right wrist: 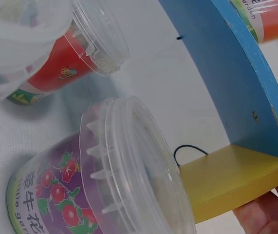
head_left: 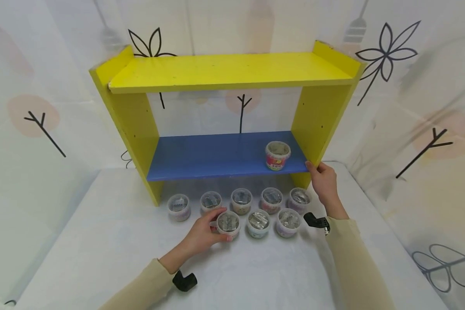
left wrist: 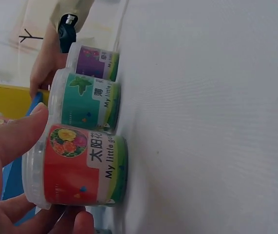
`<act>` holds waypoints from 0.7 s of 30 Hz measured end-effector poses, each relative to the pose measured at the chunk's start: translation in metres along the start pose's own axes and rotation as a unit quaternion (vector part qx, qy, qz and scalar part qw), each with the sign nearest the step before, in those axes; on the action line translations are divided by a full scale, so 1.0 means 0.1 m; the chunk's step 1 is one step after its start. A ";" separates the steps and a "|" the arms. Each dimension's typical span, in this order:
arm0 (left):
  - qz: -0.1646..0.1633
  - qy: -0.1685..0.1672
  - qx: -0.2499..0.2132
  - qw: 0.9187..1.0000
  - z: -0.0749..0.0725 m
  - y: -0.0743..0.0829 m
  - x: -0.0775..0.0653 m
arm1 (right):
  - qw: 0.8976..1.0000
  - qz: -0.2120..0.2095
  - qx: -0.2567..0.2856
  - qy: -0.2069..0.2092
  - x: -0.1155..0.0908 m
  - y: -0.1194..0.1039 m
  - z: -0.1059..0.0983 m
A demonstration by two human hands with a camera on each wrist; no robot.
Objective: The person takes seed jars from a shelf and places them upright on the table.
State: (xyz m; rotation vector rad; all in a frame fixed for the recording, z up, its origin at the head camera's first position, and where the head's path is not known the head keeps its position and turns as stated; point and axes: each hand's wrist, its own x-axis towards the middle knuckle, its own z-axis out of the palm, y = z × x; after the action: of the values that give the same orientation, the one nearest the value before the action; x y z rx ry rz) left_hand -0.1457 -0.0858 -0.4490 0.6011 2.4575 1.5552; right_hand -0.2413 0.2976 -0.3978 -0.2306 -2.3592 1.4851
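My left hand [head_left: 203,232] holds a small clear-lidded plastic tub [left wrist: 75,165] with a red flower label, its thumb and fingers on either side. That tub stands on the white tabletop, leftmost in the front row. Two more tubs stand beside it, one with a green label [left wrist: 87,100] and one with a purple label [left wrist: 97,61]. My right hand [head_left: 325,185] grips the front edge of the yellow side panel [head_left: 323,125], close to the blue shelf board [head_left: 213,155]. On that board, toward the right, sits another tub [head_left: 277,157] with a red label.
Behind the front row, several lidded tubs [head_left: 241,199] line up along the shelf unit's lower front. The unit's yellow top board [head_left: 224,71] spans above the blue one. A printed cloth wall [head_left: 42,193] encloses the table at the back and sides.
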 end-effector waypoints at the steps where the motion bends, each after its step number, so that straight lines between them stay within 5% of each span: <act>1: 0.001 0.000 0.001 1.000 0.00 0.01 0.00 | 1.000 0.000 0.000 0.001 0.00 0.00 0.00; 15: 0.041 0.030 0.013 0.999 -0.12 0.18 -0.01 | 1.000 -0.005 0.003 -0.003 -0.01 0.00 0.00; 21: 0.059 0.042 -0.030 0.997 -0.21 0.28 0.06 | 1.000 -0.003 0.004 -0.005 -0.01 0.00 -0.01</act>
State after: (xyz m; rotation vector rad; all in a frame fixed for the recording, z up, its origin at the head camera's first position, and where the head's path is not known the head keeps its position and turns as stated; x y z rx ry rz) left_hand -0.1521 -0.0905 -0.4145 0.6957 2.4673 1.7257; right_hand -0.2403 0.2982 -0.3974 -0.2144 -2.3592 1.4963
